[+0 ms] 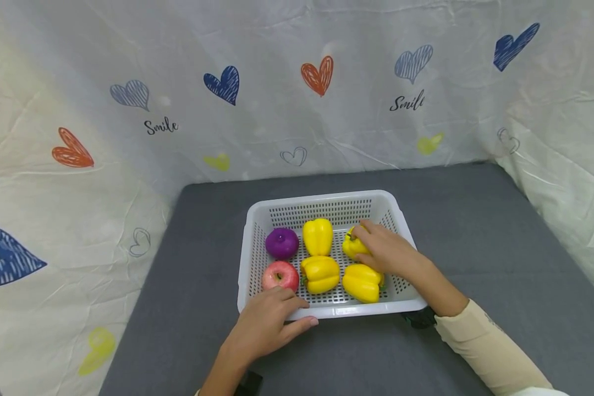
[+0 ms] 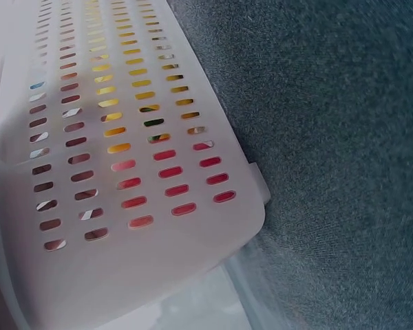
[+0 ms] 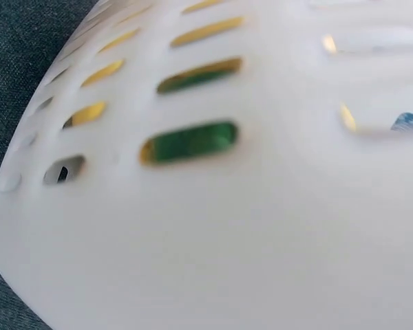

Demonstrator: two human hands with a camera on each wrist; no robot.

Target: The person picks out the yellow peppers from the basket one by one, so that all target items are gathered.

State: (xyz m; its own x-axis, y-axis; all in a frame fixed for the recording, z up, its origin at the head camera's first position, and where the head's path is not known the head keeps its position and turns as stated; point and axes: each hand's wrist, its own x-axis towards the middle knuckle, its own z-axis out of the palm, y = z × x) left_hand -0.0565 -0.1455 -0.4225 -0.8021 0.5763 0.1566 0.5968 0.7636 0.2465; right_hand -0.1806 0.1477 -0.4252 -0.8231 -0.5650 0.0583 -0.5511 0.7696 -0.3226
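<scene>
Currently in my hands: one far-right yellow pepper, inside the white basket. Right hand: curled over that pepper and gripping it, thumb on the side nearer me. Left hand: laid over the near rim beside the red apple, fingers inward, thumb along the outside; whether it clasps the rim I cannot tell. Hands well apart from each other.

Handling, in my judgement: best to grip round the fattest part rather than by the stem; keep the thumb clear of the near-right pepper just below; squeeze firmly enough, since so glossy a skin may slip; use the left hand to steady the basket against skidding on the grey tabletop.

Appearance of the held pepper: bright yellow, shiny, a dark stem by my fingertips, its right part hidden under my hand. Companions, also in the basket: far-middle pepper, upright-looking; near-middle pepper, on its side; purple onion-like vegetable, far left
</scene>
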